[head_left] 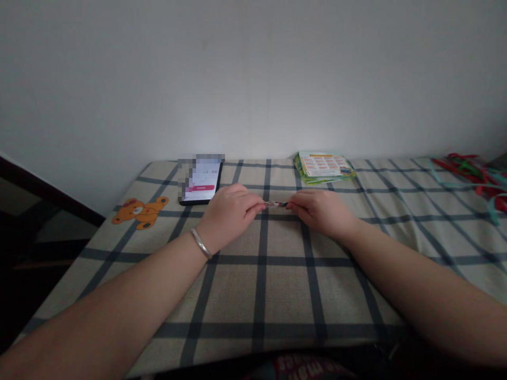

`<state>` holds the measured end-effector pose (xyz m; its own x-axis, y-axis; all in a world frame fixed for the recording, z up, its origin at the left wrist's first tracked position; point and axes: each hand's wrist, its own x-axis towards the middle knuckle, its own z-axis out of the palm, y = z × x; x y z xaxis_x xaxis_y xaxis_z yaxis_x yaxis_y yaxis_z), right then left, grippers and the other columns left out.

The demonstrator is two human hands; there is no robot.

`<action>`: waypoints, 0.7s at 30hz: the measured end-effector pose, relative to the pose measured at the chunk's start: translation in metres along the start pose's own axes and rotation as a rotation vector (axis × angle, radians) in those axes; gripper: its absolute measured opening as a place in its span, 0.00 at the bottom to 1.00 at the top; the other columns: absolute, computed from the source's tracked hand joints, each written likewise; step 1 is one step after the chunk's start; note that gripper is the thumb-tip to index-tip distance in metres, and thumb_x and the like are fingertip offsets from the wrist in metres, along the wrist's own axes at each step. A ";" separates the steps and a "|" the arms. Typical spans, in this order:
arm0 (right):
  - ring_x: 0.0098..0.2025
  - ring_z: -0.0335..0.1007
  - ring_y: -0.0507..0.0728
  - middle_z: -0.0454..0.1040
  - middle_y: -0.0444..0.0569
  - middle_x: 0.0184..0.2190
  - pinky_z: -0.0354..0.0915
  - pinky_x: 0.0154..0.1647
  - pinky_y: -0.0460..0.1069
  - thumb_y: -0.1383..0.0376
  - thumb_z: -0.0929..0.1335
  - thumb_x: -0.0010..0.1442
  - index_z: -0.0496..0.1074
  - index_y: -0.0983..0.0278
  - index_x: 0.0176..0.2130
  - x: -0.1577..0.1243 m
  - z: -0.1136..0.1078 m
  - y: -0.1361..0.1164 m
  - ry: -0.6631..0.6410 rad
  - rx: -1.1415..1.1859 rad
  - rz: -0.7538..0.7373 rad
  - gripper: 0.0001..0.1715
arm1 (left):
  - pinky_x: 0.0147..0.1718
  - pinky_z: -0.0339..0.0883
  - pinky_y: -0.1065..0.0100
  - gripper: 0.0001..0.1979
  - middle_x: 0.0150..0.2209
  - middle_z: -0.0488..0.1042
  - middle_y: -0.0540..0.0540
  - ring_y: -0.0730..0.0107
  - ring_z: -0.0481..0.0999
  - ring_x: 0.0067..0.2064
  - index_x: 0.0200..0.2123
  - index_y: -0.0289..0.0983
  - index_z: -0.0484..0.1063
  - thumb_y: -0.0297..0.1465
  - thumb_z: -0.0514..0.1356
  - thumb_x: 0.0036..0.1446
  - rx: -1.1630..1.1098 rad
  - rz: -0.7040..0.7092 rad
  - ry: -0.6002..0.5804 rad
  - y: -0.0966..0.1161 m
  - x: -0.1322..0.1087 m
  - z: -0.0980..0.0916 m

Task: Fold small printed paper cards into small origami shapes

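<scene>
Between my two hands stretches a thin, narrow strip (pixel 276 204) with a multicoloured pattern, held level just above or on the checked cloth; its exact kind is too small to make out. My left hand (pixel 233 214), with a silver bangle at the wrist, pinches its left end between thumb and fingers. The right end is pinched by my right hand (pixel 319 211). Most of each end is hidden by the fingertips. A phone (pixel 204 179) with a lit screen lies just beyond my left hand.
A stack of printed green and white cards (pixel 327 164) lies near the wall. Red, green and teal ribbons (pixel 471 174) are heaped at the far right. An orange bear figure (pixel 140 212) is at the left, on the checked tablecloth (pixel 289 290).
</scene>
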<state>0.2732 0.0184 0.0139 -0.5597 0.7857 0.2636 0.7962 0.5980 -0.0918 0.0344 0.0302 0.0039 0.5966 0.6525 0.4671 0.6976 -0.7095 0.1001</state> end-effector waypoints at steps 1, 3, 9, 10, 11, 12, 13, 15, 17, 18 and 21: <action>0.34 0.70 0.55 0.77 0.49 0.32 0.54 0.31 0.48 0.61 0.60 0.67 0.73 0.63 0.35 0.000 0.000 0.000 0.005 0.001 0.009 0.16 | 0.35 0.63 0.65 0.11 0.32 0.77 0.47 0.64 0.72 0.37 0.36 0.37 0.76 0.34 0.55 0.64 -0.018 -0.006 -0.003 -0.001 0.000 0.000; 0.35 0.70 0.55 0.77 0.49 0.34 0.55 0.31 0.48 0.62 0.60 0.67 0.73 0.63 0.37 0.000 -0.001 0.001 0.028 -0.018 0.031 0.15 | 0.35 0.63 0.65 0.11 0.34 0.77 0.46 0.64 0.72 0.38 0.39 0.37 0.75 0.34 0.54 0.65 -0.042 -0.024 -0.010 -0.002 -0.001 0.001; 0.37 0.72 0.57 0.78 0.49 0.38 0.57 0.31 0.48 0.64 0.60 0.66 0.73 0.62 0.44 -0.001 0.002 0.006 0.111 -0.017 0.059 0.14 | 0.36 0.64 0.64 0.14 0.32 0.76 0.46 0.63 0.72 0.38 0.33 0.36 0.75 0.31 0.51 0.65 -0.018 -0.048 -0.075 0.001 0.000 -0.002; 0.37 0.72 0.56 0.78 0.49 0.38 0.58 0.32 0.48 0.64 0.61 0.66 0.73 0.61 0.45 0.000 0.004 0.007 0.128 0.034 0.063 0.13 | 0.36 0.64 0.64 0.14 0.32 0.76 0.46 0.62 0.72 0.39 0.33 0.36 0.75 0.31 0.51 0.65 -0.014 -0.055 -0.086 0.002 0.000 -0.002; 0.36 0.72 0.56 0.78 0.48 0.38 0.59 0.32 0.48 0.65 0.61 0.65 0.73 0.61 0.45 0.000 0.006 0.008 0.148 0.095 0.069 0.13 | 0.37 0.64 0.63 0.14 0.33 0.77 0.46 0.62 0.72 0.39 0.33 0.36 0.75 0.31 0.50 0.65 -0.014 -0.064 -0.094 0.003 0.000 -0.002; 0.35 0.71 0.55 0.78 0.48 0.38 0.60 0.31 0.48 0.65 0.62 0.65 0.73 0.61 0.46 0.001 0.008 0.010 0.175 0.163 0.081 0.13 | 0.38 0.64 0.63 0.14 0.33 0.77 0.46 0.61 0.72 0.39 0.34 0.36 0.75 0.31 0.50 0.66 -0.018 -0.072 -0.101 0.003 0.001 -0.002; 0.34 0.71 0.54 0.78 0.48 0.37 0.60 0.31 0.47 0.65 0.63 0.64 0.73 0.62 0.45 0.002 0.010 0.011 0.213 0.222 0.097 0.13 | 0.38 0.65 0.62 0.14 0.34 0.77 0.45 0.61 0.72 0.40 0.35 0.36 0.75 0.31 0.50 0.66 -0.023 -0.081 -0.108 0.004 0.001 -0.002; 0.33 0.69 0.54 0.77 0.48 0.36 0.62 0.32 0.47 0.66 0.65 0.63 0.74 0.62 0.43 0.004 0.013 0.014 0.311 0.283 0.094 0.10 | 0.40 0.65 0.62 0.14 0.36 0.77 0.44 0.60 0.72 0.41 0.38 0.35 0.74 0.32 0.49 0.66 -0.032 -0.097 -0.123 0.004 0.001 -0.001; 0.33 0.69 0.54 0.77 0.49 0.37 0.63 0.33 0.48 0.66 0.67 0.61 0.73 0.63 0.45 0.005 0.016 0.016 0.373 0.319 0.088 0.11 | 0.41 0.66 0.61 0.14 0.38 0.76 0.44 0.60 0.72 0.43 0.40 0.35 0.74 0.31 0.49 0.67 -0.034 -0.104 -0.132 0.004 0.001 -0.001; 0.33 0.68 0.54 0.76 0.49 0.37 0.64 0.33 0.48 0.67 0.68 0.60 0.73 0.63 0.44 0.005 0.016 0.016 0.403 0.335 0.079 0.11 | 0.42 0.66 0.61 0.14 0.38 0.76 0.43 0.60 0.72 0.43 0.40 0.34 0.74 0.31 0.49 0.67 -0.033 -0.100 -0.135 0.004 0.001 -0.001; 0.34 0.69 0.54 0.76 0.48 0.35 0.64 0.34 0.48 0.68 0.67 0.61 0.73 0.63 0.39 0.005 0.016 0.016 0.374 0.311 0.017 0.06 | 0.43 0.65 0.61 0.14 0.38 0.76 0.44 0.61 0.72 0.43 0.38 0.34 0.74 0.31 0.49 0.66 -0.030 -0.074 -0.148 0.005 0.001 -0.003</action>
<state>0.2794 0.0341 -0.0012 -0.3812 0.7187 0.5816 0.6661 0.6497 -0.3664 0.0375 0.0264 0.0071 0.5974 0.7341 0.3228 0.7312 -0.6639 0.1567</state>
